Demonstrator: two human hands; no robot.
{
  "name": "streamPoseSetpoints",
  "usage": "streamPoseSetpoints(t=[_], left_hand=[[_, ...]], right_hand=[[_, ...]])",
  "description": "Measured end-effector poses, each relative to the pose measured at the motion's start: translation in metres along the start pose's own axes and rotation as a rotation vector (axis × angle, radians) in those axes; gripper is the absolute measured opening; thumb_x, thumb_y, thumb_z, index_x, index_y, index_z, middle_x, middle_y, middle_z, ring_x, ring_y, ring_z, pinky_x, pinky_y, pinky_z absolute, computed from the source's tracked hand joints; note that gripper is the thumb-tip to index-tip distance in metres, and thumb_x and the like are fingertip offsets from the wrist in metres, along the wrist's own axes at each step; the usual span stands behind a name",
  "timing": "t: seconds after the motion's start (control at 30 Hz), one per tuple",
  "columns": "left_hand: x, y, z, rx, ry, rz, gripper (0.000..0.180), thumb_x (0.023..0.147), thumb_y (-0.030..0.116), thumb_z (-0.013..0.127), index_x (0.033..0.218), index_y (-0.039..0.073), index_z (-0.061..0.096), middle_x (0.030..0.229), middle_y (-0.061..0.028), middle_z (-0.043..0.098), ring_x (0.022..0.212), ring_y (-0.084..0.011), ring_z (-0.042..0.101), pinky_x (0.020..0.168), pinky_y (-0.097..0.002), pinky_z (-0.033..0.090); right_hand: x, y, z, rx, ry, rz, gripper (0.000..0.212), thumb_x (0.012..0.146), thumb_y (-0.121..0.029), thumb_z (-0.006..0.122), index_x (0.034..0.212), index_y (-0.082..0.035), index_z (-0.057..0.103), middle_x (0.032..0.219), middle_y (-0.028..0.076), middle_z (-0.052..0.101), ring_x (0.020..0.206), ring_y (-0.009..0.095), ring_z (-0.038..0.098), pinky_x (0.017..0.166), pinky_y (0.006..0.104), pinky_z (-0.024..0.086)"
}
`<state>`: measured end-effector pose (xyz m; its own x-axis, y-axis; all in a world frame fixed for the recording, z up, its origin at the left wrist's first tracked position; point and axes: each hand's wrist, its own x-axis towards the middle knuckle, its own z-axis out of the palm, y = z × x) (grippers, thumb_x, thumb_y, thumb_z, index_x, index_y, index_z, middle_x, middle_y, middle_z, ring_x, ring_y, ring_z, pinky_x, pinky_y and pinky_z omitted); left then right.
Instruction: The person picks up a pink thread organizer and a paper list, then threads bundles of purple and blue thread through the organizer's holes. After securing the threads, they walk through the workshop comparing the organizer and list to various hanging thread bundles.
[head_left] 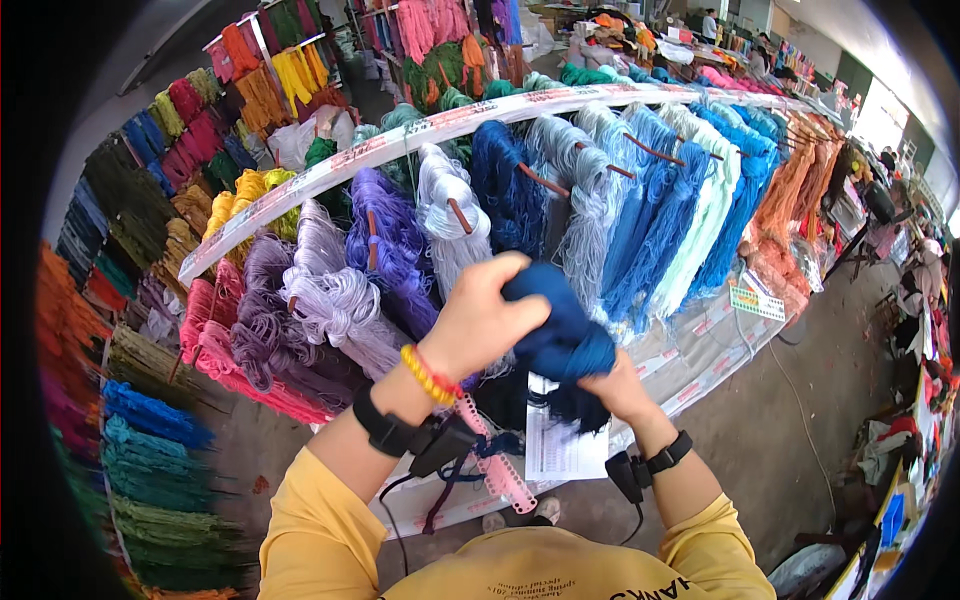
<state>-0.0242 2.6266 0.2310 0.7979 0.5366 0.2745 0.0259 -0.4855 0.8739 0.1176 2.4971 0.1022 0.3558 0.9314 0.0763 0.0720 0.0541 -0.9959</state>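
A thick skein of dark blue yarn [555,325] is bunched between my two hands in front of the rack. My left hand [490,312] has its fingers curled over the skein's upper left side. Lower down on the other side, my right hand [618,388] grips the skein's end, with loose dark strands hanging below it. Behind my hands, purple yarn [385,240], a pale lilac hank [448,205] and a navy hank [500,180] hang on rust-coloured pegs. Below the skein lie a printed white sheet [565,450] and a pink strip with holes [500,475].
A long white rail [400,140] curves across behind the hanging hanks. More yarn racks stand at the left, with teal bundles [150,460] low down. A colour card [757,302] hangs at the right. A cable [800,410] trails over the floor. Distant people are at the back right.
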Motion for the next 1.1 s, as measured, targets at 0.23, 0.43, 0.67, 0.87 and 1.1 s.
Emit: streamPoseSetpoints(t=[0.23, 0.43, 0.67, 0.87, 1.1], left_hand=[[-0.007, -0.019, 0.001, -0.099, 0.173, -0.01, 0.043, 0.075, 0.008, 0.059, 0.114, 0.003, 0.043, 0.105, -0.0044, 0.051, 0.098, -0.0132, 0.048, 0.084, -0.0258, 0.038], [-0.089, -0.079, -0.026, -0.268, 0.158, -0.35, 0.023, 0.078, 0.005, 0.055, 0.1, 0.001, 0.052, 0.097, -0.0052, 0.056, 0.089, -0.0138, 0.054, 0.079, -0.0251, 0.042], [-0.168, -0.117, -0.031, -0.372, 0.271, -0.692, 0.018, 0.079, 0.007, 0.054, 0.096, 0.002, 0.055, 0.087, -0.0062, 0.059, 0.081, -0.0132, 0.057, 0.072, -0.0245, 0.044], [-0.198, -0.152, -0.011, -0.459, 0.275, -0.836, 0.018, 0.08, 0.011, 0.054, 0.095, 0.002, 0.055, 0.085, -0.0059, 0.06, 0.077, -0.0117, 0.056, 0.069, -0.0233, 0.044], [-0.237, -0.22, 0.025, -0.496, 0.362, -1.093, 0.016, 0.081, 0.011, 0.052, 0.093, 0.001, 0.056, 0.082, -0.0057, 0.061, 0.069, -0.0084, 0.056, 0.057, -0.016, 0.042]], right_hand=[[0.065, -0.037, -0.024, 0.404, 0.19, -0.044, 0.02, 0.074, -0.007, 0.059, 0.094, 0.0, 0.057, 0.088, 0.002, 0.059, 0.078, 0.011, 0.054, 0.073, 0.0256, 0.043], [0.073, -0.005, -0.03, 0.33, 0.106, -0.17, 0.025, 0.071, -0.004, 0.06, 0.094, 0.002, 0.056, 0.091, 0.003, 0.058, 0.082, 0.011, 0.052, 0.075, 0.0262, 0.041], [0.072, -0.004, -0.029, 0.288, 0.107, -0.126, 0.031, 0.065, -0.003, 0.061, 0.095, 0.0, 0.055, 0.09, 0.004, 0.058, 0.082, 0.012, 0.053, 0.075, 0.026, 0.041], [0.128, 0.019, -0.025, 0.243, -0.001, 0.17, 0.039, 0.078, -0.02, 0.058, 0.111, -0.002, 0.046, 0.101, 0.005, 0.053, 0.091, 0.013, 0.05, 0.079, 0.0268, 0.04], [0.072, 0.193, -0.06, -0.051, 0.391, 0.429, 0.036, 0.074, -0.018, 0.06, 0.102, 0.002, 0.049, 0.081, 0.007, 0.055, 0.068, 0.015, 0.052, 0.065, 0.0272, 0.042]])
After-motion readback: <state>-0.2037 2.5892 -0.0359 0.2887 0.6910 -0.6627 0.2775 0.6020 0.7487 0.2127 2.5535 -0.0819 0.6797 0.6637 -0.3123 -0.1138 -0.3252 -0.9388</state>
